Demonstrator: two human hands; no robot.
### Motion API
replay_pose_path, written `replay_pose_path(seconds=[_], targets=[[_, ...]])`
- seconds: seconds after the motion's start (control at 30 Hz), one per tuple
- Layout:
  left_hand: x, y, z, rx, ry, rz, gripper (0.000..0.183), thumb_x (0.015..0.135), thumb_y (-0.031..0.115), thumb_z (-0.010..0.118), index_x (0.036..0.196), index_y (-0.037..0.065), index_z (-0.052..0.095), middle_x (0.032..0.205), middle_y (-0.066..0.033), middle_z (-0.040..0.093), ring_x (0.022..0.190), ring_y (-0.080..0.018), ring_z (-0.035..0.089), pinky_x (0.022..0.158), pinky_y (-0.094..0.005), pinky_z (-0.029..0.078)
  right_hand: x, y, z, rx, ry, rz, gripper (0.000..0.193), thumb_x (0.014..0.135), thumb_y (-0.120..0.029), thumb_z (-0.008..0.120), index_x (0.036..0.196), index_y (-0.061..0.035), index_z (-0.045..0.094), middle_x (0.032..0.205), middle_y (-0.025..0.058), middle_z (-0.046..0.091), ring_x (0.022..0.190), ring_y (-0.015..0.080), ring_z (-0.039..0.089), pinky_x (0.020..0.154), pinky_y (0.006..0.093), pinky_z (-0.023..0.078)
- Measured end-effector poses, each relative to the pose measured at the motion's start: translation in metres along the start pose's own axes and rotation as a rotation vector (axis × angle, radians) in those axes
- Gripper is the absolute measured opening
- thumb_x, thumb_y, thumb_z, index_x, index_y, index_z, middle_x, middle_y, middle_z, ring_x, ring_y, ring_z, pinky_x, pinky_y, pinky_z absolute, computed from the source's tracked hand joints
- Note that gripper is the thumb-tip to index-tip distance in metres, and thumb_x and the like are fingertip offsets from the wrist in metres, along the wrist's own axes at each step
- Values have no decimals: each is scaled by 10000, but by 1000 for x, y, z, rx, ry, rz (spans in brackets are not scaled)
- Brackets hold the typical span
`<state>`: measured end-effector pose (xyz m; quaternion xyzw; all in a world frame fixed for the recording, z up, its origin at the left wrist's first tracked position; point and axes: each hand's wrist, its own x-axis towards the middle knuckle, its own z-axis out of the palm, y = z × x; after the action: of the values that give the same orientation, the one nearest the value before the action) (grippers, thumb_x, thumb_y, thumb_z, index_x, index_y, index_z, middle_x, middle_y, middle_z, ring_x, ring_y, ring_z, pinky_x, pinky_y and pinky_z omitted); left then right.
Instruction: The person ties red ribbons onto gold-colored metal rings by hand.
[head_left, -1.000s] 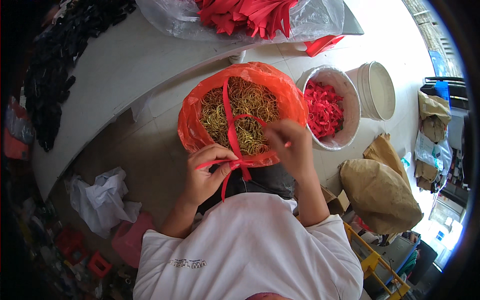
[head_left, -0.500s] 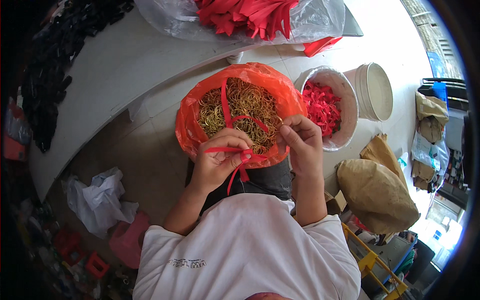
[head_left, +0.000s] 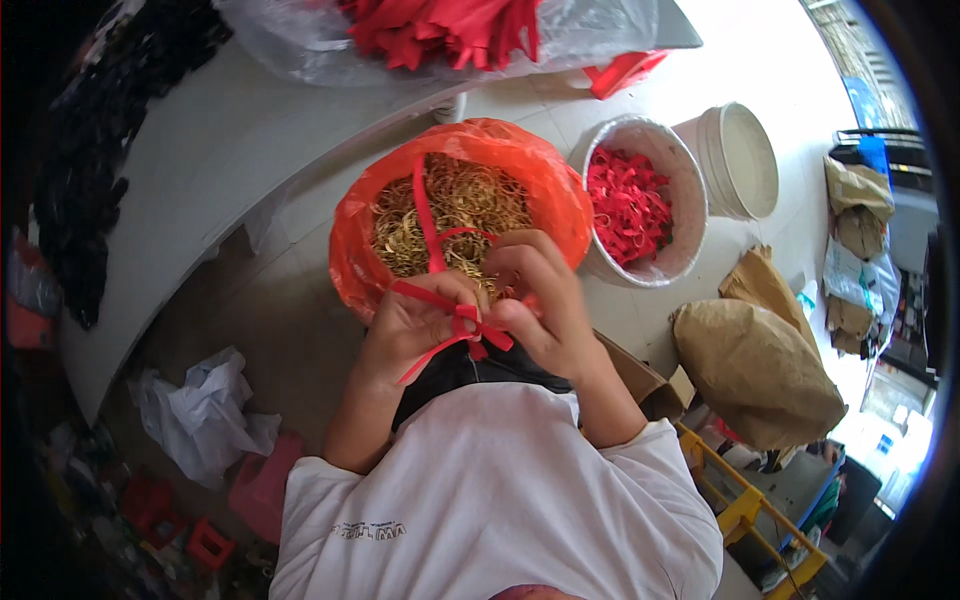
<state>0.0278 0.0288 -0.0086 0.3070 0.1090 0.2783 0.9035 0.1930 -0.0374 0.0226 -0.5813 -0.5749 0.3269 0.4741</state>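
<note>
My left hand (head_left: 412, 325) is closed on red ribbons (head_left: 425, 293), whose loose ends stick out past its fingers. Close beside it, my right hand (head_left: 545, 305) has its fingers bent inward, thumb near the ribbons; whatever lies between those fingertips is hidden. Both hands are over the near rim of an orange plastic bag (head_left: 350, 235), standing open before my lap. Many thin gold rings (head_left: 475, 195) fill the bag. Another red ribbon strip (head_left: 424, 205) lies across the rings, running from the far rim toward my left hand.
Right of the bag stands a white bucket (head_left: 690, 240) of red ribbon pieces (head_left: 625, 205), beside a second white bucket (head_left: 748, 165). A grey table (head_left: 210, 150) curves along the left, bearing black pieces (head_left: 85, 200) and red strips (head_left: 440, 30). A brown sack (head_left: 755, 370) sits right.
My right hand has moved left and down from the bag's right side, where it pinched a gold ring, to beside my left hand. The left hand keeps the ribbons. The view has shifted slightly.
</note>
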Motion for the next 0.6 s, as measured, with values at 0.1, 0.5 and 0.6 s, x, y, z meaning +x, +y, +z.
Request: replay_pose_path(seconds=[0.1, 0.5, 0.6], targets=[[-5, 0, 3, 86, 79, -92, 162, 774, 77, 674, 875, -7, 580, 887, -95, 576, 839, -158, 565, 777, -273, 459, 0, 8, 6, 143, -72, 46, 163, 859, -150, 553, 892, 1, 499, 896, 113, 486, 847, 245, 501, 760, 324, 417], [-3, -4, 0, 42, 347, -44, 134, 861, 114, 571, 961, 39, 521, 799, -24, 541, 661, -100, 506, 572, -219, 389, -13, -12, -2, 346, -109, 204, 24, 821, -21, 609, 843, -11, 604, 629, 15, 559, 511, 47, 485, 458, 204, 373], [-1, -6, 13, 3, 338, -71, 139, 861, 107, 573, 969, 40, 515, 800, -22, 538, 637, -94, 495, 542, -216, 373, -5, -16, -7, 236, -14, 160, 23, 827, -16, 594, 836, 5, 596, 633, 27, 568, 501, 55, 509, 456, 207, 389]])
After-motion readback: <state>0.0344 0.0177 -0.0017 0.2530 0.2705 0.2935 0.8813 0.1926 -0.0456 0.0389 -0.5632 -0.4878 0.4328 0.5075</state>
